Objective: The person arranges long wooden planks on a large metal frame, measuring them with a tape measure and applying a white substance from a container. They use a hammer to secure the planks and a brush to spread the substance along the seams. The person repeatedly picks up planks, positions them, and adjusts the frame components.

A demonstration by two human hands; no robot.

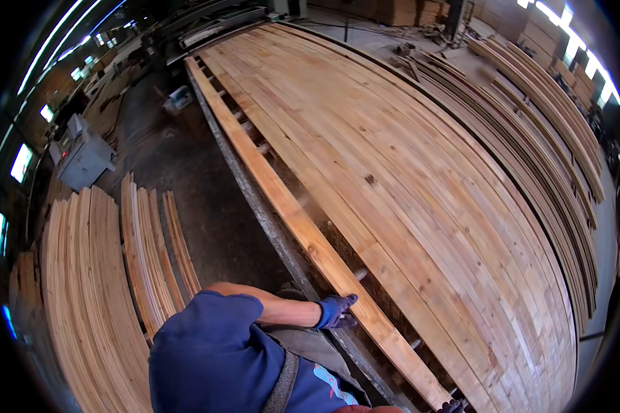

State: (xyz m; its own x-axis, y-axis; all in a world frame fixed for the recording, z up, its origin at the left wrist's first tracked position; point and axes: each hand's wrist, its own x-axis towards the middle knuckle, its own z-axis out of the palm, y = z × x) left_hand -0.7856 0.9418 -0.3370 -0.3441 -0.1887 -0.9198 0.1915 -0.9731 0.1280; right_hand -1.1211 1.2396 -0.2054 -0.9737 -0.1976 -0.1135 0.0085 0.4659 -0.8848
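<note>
A long, narrow wooden plank (300,230) lies along the near left side of a wide panel of joined boards (393,179), with a dark gap between them. My left hand (336,312), in a dark purple-blue glove, grips the plank's left edge, thumb and fingers around it. At the bottom of the picture, my right hand (452,407) is gloved too and holds the plank by its near end. Most of that hand is cut off by the frame. Short metal rollers (360,274) show in the gap.
A metal rail (255,196) runs along the bed's left side. Stacks of boards (83,275) stand on the left, near a grey control cabinet (86,155). Long timber strips (530,158) lie to the right of the panel. Machinery (213,27) stands at the far end.
</note>
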